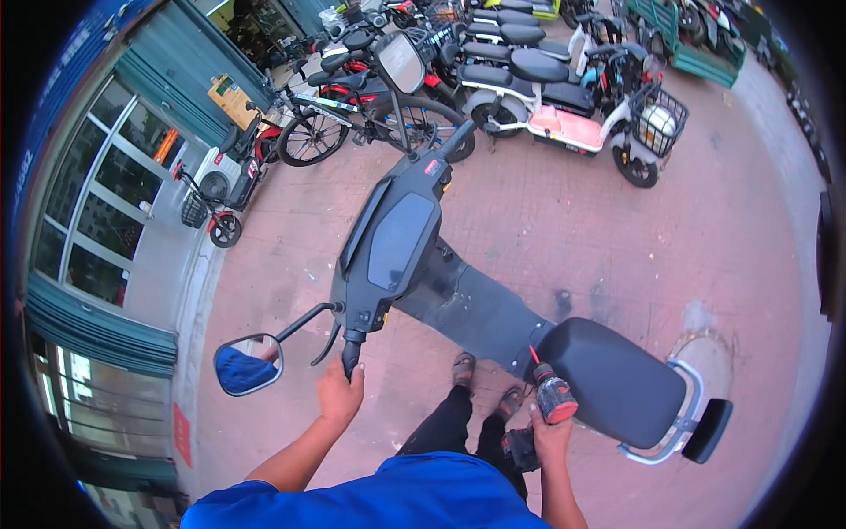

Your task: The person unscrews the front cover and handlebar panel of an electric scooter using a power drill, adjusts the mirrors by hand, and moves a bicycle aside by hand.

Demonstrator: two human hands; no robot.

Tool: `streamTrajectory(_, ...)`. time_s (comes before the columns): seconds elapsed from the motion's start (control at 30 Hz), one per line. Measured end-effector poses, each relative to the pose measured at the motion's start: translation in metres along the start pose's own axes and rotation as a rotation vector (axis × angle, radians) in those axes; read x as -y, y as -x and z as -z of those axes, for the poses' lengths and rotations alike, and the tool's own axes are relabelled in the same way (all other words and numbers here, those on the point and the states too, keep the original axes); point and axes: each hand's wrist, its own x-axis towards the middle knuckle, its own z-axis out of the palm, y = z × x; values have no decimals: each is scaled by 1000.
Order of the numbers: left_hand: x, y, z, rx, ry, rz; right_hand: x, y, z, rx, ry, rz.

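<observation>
The left hand (340, 394) curls round a handlebar grip (352, 350); the right hand (552, 436) clasps a drill (554, 393), partly hiding it.

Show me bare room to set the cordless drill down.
The black footboard looks bare between the dashboard and seat; so does the reddish paving between that footboard and the pink-decked scooter. Beyond it's crowded: parked scooters stand packed together.
</observation>
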Motion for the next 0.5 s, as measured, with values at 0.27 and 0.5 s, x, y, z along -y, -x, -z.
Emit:
streamTrajectory(0.27, -12, 30, -19, -10, 315, 100, 15, 2, 24, 13, 204, 112)
streamTrajectory(0.5, -6, 18, -15, -51, 370, 18, -4, 5, 27, 50, 343, 271)
